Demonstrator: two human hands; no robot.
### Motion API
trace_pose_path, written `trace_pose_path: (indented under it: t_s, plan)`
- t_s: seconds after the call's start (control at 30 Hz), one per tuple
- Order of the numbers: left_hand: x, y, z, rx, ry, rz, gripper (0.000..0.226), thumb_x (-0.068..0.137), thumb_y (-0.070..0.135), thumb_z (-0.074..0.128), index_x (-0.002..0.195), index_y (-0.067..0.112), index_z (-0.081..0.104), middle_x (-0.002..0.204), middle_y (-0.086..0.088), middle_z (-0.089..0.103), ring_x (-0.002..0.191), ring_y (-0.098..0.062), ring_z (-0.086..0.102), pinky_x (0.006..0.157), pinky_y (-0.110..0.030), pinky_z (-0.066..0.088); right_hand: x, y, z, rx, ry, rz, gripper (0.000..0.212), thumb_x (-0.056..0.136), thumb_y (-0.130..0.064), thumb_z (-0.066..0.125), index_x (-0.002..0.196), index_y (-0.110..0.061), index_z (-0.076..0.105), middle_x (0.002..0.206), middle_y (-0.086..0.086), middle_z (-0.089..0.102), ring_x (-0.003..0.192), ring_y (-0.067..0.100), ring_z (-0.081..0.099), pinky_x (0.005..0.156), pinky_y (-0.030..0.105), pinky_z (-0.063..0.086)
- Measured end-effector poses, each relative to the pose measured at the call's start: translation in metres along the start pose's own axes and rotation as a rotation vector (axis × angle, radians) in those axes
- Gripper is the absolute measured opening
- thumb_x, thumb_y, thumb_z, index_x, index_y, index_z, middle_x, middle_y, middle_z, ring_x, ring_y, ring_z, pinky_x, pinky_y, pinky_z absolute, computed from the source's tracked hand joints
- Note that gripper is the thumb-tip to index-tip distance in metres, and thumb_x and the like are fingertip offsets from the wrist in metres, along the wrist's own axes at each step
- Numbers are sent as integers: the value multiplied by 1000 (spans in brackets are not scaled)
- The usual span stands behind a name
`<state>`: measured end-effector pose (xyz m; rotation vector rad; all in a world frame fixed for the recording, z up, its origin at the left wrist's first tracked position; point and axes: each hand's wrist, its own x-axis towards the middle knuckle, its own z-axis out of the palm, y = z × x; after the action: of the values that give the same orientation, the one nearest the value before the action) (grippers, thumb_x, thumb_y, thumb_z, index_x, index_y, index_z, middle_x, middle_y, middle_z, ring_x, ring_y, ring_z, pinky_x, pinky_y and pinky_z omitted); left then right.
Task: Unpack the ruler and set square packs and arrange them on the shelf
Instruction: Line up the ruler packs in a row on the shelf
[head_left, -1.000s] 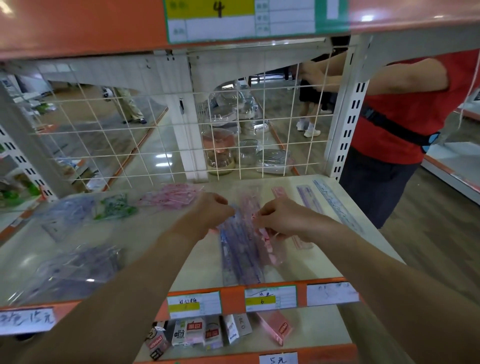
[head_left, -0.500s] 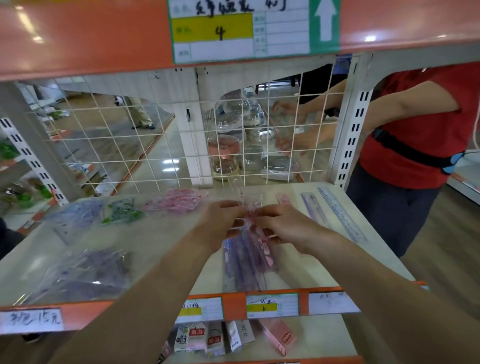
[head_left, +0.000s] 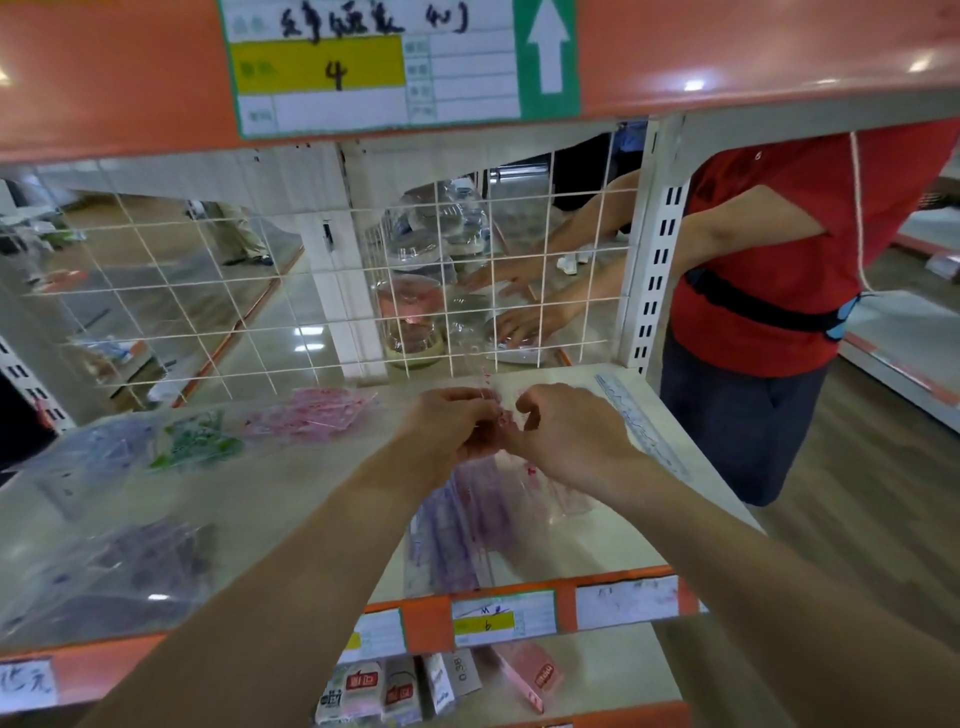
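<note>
**Head view.** Both hands meet at mid-frame over the shelf (head_left: 311, 509). The left hand (head_left: 447, 431) and right hand (head_left: 566, 441) have their fingers curled and each pinches the top edge of a clear ruler pack (head_left: 457, 525). The pack's mouth sits between the two sets of fingertips. The rest of it hangs below the hands, with purple and pink rulers inside, and reaches down to the shelf's front edge.

Compared with half a second ago, the hands keep the same pinch at the pack's top. The view has tipped up, so more of the upper price label (head_left: 337, 73) shows. Behind the wire mesh (head_left: 208, 291), the hands of the person in the red shirt (head_left: 779, 249) now rest lower on clear containers.

The upper label has a handwritten line I cannot read, a "4" on a yellow band and a white arrow on green. A front-edge tag (head_left: 488, 623) bears a blurred digit. On the shelf below, one box (head_left: 462, 670) reads "0.38". A loose ruler (head_left: 639, 421) lies right of the hands, and a pink pack (head_left: 311, 413) and a green pack (head_left: 197, 441) lie to their left.
</note>
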<state>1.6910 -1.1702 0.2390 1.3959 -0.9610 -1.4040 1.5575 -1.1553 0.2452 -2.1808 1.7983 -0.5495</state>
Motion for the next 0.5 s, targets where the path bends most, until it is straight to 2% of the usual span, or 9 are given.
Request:
trace_pose_path:
  t_s: [0.1, 0.17, 0.23, 0.33, 0.43, 0.5]
  plan:
    - [3, 3, 13, 21, -36, 11, 21, 85, -11, 57, 72, 5, 62, 53, -5, 63, 49, -15, 59, 51, -27, 55, 4, 3, -5, -41, -7, -9, 46, 87, -54, 53, 97, -11, 65, 90, 2, 67, 83, 22, 62, 70, 34, 47]
    - [7, 5, 17, 66, -35, 11, 17, 85, -8, 59, 75, 5, 62, 62, -9, 63, 52, -16, 60, 48, -25, 54, 9, 9, -11, 2, -39, 21, 45, 84, -53, 59, 79, -9, 65, 70, 1, 62, 66, 18, 59, 61, 31, 45]
    - [11, 6, 16, 163, -35, 16, 11, 86, -3, 61, 78, 5, 62, 68, -10, 60, 56, -17, 57, 50, -27, 52, 19, 18, -18, 17, -54, 65, 36, 83, -41, 65, 71, -8, 62, 54, -1, 53, 52, 14, 51, 55, 27, 38]
    - [15, 7, 13, 212, -49, -13, 13, 86, -3, 60, 76, 3, 59, 70, -12, 57, 57, -18, 54, 53, -28, 52, 30, 29, -24, 93, -96, 129, 21, 81, -20, 64, 80, 0, 69, 66, 9, 68, 59, 22, 62, 59, 29, 49]
    - [15, 6, 15, 242, -94, -66, 8, 87, -3, 59, 80, 2, 59, 76, -14, 58, 63, -21, 55, 64, -33, 53, 34, 31, -21, 179, -157, 144, 20, 82, -15, 61, 80, 1, 73, 75, 14, 72, 73, 28, 71, 67, 33, 57]
    - [19, 5, 14, 279, -86, -49, 7, 87, -3, 59, 82, 2, 59, 74, -13, 57, 62, -20, 54, 65, -34, 52, 38, 34, -22, 136, -156, 151, 19, 83, -12, 58, 83, 1, 72, 76, 14, 72, 72, 28, 70, 69, 35, 58]
